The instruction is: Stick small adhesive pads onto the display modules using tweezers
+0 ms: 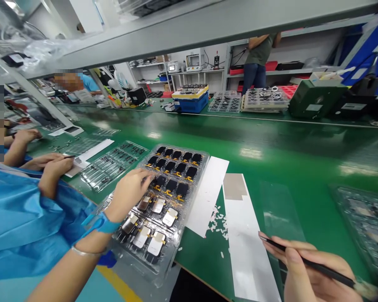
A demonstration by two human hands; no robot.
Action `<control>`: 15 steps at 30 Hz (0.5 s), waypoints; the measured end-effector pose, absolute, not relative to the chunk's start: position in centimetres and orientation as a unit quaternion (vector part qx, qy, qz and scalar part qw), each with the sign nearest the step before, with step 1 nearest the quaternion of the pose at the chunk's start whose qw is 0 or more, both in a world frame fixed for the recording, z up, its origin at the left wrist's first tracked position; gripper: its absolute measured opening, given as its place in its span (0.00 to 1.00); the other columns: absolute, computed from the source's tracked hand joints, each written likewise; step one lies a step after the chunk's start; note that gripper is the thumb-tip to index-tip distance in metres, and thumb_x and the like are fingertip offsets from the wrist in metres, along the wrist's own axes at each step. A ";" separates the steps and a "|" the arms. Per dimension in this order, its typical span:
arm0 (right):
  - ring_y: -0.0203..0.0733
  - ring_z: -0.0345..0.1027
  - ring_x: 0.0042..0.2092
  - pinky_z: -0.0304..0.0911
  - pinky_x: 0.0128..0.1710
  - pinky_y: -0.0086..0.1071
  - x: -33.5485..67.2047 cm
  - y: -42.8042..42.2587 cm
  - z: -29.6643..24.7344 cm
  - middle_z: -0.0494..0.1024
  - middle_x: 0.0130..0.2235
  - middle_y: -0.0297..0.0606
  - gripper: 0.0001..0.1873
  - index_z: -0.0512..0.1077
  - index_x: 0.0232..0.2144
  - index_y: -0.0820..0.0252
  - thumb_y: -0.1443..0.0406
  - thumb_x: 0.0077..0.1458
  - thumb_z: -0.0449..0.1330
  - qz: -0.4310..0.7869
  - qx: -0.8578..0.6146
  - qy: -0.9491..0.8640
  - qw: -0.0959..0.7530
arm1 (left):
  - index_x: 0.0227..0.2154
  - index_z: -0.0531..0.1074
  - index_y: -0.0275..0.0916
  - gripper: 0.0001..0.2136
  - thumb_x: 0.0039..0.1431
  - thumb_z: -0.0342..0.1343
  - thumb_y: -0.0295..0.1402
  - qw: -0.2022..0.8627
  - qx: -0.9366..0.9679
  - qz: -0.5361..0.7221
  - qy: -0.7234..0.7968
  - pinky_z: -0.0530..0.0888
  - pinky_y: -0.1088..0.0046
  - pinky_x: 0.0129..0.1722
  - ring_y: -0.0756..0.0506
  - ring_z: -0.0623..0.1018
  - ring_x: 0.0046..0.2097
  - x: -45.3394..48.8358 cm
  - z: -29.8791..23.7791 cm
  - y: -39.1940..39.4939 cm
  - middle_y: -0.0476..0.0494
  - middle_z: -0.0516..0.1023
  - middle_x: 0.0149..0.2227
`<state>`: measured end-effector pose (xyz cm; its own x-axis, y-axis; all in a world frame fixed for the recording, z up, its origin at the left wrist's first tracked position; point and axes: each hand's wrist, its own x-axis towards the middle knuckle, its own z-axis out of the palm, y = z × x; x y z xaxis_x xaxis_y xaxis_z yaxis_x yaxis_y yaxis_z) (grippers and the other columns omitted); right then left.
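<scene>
- At the green bench (302, 167), we're watching the left hand (129, 195) resting its spread fingers on dark display modules (171, 186) with yellow tabs, clamping nothing, inside a clear plastic tray (195, 154).
- We're seeing the right hand (318, 279) pinching a slim black-handled brush (321, 266) between thumb and fingers, well right of the tray, beside a long white strip (248, 251).
- We're flagging the risks: heavy finger pressure could crack a module or bend a tab, and a careless nudge could tip the tray, which is overhanging the bench's near edge.
- We're also eyeing loose white film scraps (217, 222) lying near the tray; a stray one could cling to a module.
- Along the glossy bench, we're seeing a co-worker's hands (52, 165) working just left, near other clear trays (108, 163).
- Farther off, we're picking out a blue-and-yellow case (190, 100), a green machine (315, 98), and a person (256, 63) standing by white shelves (286, 73).
</scene>
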<state>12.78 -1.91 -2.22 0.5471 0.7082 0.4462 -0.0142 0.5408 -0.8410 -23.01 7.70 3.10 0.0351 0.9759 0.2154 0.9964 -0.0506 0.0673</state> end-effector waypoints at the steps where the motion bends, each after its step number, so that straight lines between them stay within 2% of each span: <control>1: 0.48 0.80 0.36 0.83 0.32 0.39 12.8 -1.9 -2.2 0.79 0.32 0.39 0.09 0.72 0.32 0.63 0.73 0.52 0.70 0.235 -0.418 -0.414 0.774 | 0.45 0.80 0.35 0.20 0.67 0.43 0.36 0.051 -0.728 -0.092 -0.678 0.71 0.58 0.54 0.35 0.78 0.52 -22.9 2.9 7.3 0.35 0.81 0.51; 8: 0.49 0.80 0.35 0.82 0.32 0.40 12.8 -2.0 -2.5 0.80 0.33 0.39 0.09 0.71 0.33 0.62 0.72 0.53 0.69 0.246 -0.423 -0.423 0.763 | 0.61 0.70 0.34 0.25 0.70 0.37 0.37 0.067 -0.731 -0.044 -0.678 0.63 0.46 0.63 0.31 0.67 0.65 -22.9 1.7 4.8 0.38 0.71 0.63; 11: 0.49 0.80 0.39 0.79 0.41 0.46 13.5 -2.2 -1.1 0.80 0.35 0.40 0.07 0.71 0.33 0.61 0.68 0.58 0.67 0.264 -0.447 -0.415 0.747 | 0.64 0.66 0.33 0.27 0.70 0.36 0.39 0.058 -0.743 -0.032 -0.666 0.60 0.44 0.64 0.30 0.61 0.69 -23.1 1.8 4.5 0.36 0.66 0.66; 13: 0.49 0.78 0.41 0.75 0.46 0.48 15.0 -2.6 0.0 0.79 0.36 0.40 0.05 0.74 0.35 0.60 0.64 0.61 0.64 0.260 -0.454 -0.405 0.750 | 0.63 0.66 0.32 0.27 0.70 0.35 0.39 0.048 -0.753 -0.015 -0.656 0.60 0.43 0.64 0.29 0.61 0.69 -23.0 2.1 4.9 0.36 0.67 0.66; 15: 0.45 0.74 0.39 0.72 0.41 0.42 17.2 -3.6 0.7 0.77 0.36 0.40 0.07 0.77 0.37 0.58 0.61 0.62 0.62 0.220 -0.468 -0.389 0.762 | 0.64 0.66 0.33 0.27 0.71 0.35 0.40 0.048 -0.759 -0.015 -0.650 0.58 0.42 0.65 0.30 0.61 0.69 -22.6 2.9 5.6 0.37 0.67 0.66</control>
<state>17.16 -3.59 0.69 0.6010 0.6992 0.3872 0.0290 0.4651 -0.8848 -22.56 5.59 2.90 0.1557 0.9842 0.0845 0.9870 -0.1515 -0.0534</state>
